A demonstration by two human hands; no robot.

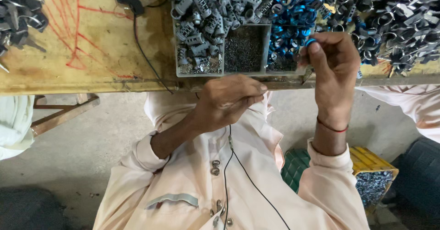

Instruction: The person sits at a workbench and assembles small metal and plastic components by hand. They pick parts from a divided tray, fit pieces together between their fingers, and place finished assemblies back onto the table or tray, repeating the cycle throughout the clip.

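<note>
Grey tray (pixel 176 51) holds metal cylinders (pixel 197 24); right hand (pixel 332 69) pinches blue ring (pixel 310 41), left hand (pixel 227 101) closed.

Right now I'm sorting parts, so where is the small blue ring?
Head view, right of centre: the small blue metal ring is pinched in the right hand, beside the blue ring pile.

We see a worn wooden workbench (pixel 91 51) scrawled with red lines; below it, grey concrete floor (pixel 91 143) — flat daylight.
</note>
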